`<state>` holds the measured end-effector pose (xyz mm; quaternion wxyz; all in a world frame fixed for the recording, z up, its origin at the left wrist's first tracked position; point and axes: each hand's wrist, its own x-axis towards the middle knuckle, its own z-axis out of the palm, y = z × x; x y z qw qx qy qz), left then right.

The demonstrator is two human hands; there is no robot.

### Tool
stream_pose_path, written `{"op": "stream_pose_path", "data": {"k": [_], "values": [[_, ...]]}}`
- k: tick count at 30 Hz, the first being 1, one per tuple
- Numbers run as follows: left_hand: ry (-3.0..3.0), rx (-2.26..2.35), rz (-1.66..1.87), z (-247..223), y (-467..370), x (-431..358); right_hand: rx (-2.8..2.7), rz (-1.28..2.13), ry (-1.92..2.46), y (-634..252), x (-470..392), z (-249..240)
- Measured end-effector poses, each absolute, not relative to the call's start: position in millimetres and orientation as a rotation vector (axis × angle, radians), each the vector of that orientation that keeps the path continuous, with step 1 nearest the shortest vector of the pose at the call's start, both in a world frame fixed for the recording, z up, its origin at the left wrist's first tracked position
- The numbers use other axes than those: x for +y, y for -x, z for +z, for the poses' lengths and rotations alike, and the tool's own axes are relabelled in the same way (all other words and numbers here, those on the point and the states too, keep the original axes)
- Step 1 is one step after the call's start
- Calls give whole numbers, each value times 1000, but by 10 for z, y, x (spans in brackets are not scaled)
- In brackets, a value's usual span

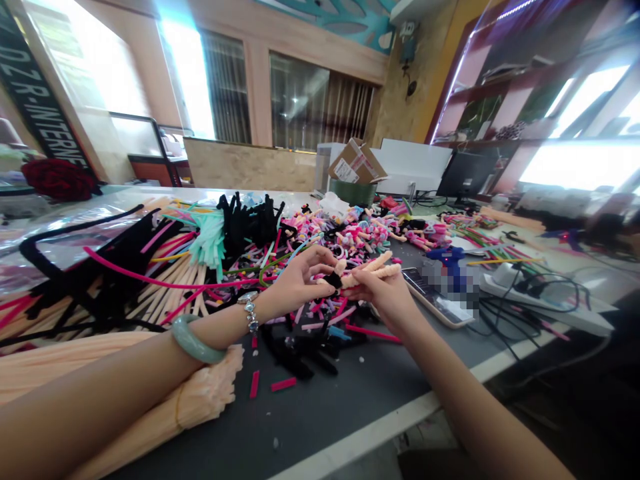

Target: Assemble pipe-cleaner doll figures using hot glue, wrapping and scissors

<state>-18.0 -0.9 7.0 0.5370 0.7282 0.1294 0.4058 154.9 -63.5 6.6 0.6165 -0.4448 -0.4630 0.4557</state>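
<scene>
A small figure of cream fuzzy stems with a black band round it is held between my hands above the table. My left hand pinches its black part with thumb and fingers. The fingers of my right hand close on the cream part, whose two stems stick out past them to the upper right. Below and behind lies a heap of pink, white and purple fuzzy pieces. Short black stems lie on the table under my hands.
Bundled peach stems lie under my left forearm, with black, pink and mint stems beyond. To the right are a phone, a blue glue gun and a power strip with cables. A cardboard box stands behind.
</scene>
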Motion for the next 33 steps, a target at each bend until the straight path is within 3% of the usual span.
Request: {"op": "stream_pose_path", "data": {"k": [21,33], "values": [[-1914,429,1026,-3,178,83,-999,1064,991,-1571,-624,66],[-1683,348,994,17,163,19,-929,1098,958,-1562,-619,70]]}}
